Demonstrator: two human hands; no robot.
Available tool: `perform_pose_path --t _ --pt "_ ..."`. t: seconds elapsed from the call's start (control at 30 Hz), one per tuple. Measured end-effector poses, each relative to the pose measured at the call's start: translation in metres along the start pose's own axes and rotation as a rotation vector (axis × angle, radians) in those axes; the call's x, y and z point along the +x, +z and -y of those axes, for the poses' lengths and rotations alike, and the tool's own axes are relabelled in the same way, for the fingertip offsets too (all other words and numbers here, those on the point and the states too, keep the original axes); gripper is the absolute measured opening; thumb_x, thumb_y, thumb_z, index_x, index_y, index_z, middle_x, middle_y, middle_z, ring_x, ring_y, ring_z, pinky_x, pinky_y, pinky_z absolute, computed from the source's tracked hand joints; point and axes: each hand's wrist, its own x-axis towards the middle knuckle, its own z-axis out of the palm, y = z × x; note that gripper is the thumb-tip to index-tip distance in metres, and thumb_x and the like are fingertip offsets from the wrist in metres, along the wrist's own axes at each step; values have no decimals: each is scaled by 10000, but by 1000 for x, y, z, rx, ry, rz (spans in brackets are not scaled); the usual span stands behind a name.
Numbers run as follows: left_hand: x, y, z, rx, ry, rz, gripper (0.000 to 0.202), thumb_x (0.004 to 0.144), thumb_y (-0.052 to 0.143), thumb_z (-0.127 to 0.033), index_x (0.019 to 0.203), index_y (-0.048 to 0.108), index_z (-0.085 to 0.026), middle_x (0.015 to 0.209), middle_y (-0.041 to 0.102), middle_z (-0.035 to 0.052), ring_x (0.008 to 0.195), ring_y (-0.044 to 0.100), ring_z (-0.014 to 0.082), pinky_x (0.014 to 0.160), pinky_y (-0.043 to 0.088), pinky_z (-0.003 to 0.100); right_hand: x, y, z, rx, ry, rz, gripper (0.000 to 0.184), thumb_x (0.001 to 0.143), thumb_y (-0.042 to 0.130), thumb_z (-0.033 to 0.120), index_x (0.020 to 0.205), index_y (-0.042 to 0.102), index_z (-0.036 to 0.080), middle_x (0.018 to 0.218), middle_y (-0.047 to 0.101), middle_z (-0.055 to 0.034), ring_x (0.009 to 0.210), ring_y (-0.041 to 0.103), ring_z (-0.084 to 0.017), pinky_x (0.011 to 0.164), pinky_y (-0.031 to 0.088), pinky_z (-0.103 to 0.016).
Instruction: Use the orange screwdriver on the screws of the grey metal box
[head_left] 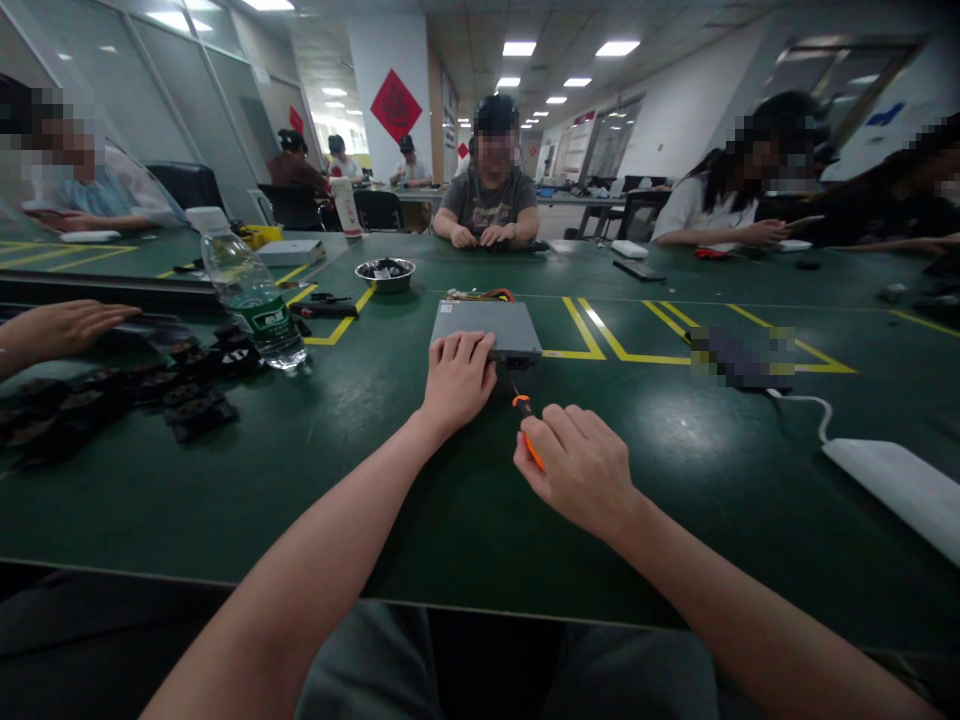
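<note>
A grey metal computer power supply (pixel 484 318) lies on the green table, with a bundle of coloured wires (pixel 480 295) at its far side and a black socket on its near right face. My left hand (pixel 459 378) grips its near left part, fingers over the top and thumb down the front. In my right hand (pixel 577 455) is an orange and black screwdriver (pixel 533 450), fist closed round the handle. Its thin tip points up towards the socket face, slightly short of it as far as I can see.
A steel bowl (pixel 385 275) of small dark parts stands beyond the power supply. To the left are a water bottle (pixel 259 300), black packets (pixel 195 410) and another person's hand (pixel 71 330). A white device (pixel 900 485) with a cable lies right. Several people sit around the table.
</note>
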Motion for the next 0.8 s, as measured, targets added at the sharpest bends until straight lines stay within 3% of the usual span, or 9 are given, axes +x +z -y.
perform_pose_path --t 0.17,0.27,0.47,0.67,0.8 --pt "0 0 1 -11 3 4 362 869 411 -274 1218 460 -192 1209 512 74 1115 406 244 939 293 405 2 -6 -6 -8 127 7 273 849 447 391 838 549 139 582 514 15 506 407 -108 524 262 -246" --pt "0 -1 1 -14 0 5 362 867 411 -272 1218 459 -195 1206 513 75 1118 405 246 939 292 407 1 -7 -6 -36 157 -16 235 863 444 339 884 543 128 546 494 37 468 384 -94 507 244 -239" --pt "0 -1 1 -11 0 1 363 863 420 -268 1215 461 -192 1209 512 74 1112 405 243 936 293 406 2 -5 1 31 23 32 114 809 475 250 841 549 171 687 543 -15 619 450 -133 598 286 -254" --pt "-1 0 1 -8 3 2 368 862 422 -275 1218 459 -187 1212 512 72 1115 403 243 942 287 404 1 -7 -5 54 178 76 317 853 416 419 849 560 137 604 528 0 529 429 -115 546 269 -243" --pt "-1 -1 1 -13 2 6 375 858 423 -268 1224 454 -192 1215 511 74 1121 401 245 944 288 402 -1 -7 -7 61 185 57 271 869 422 354 915 565 128 566 506 21 497 397 -101 528 247 -239"
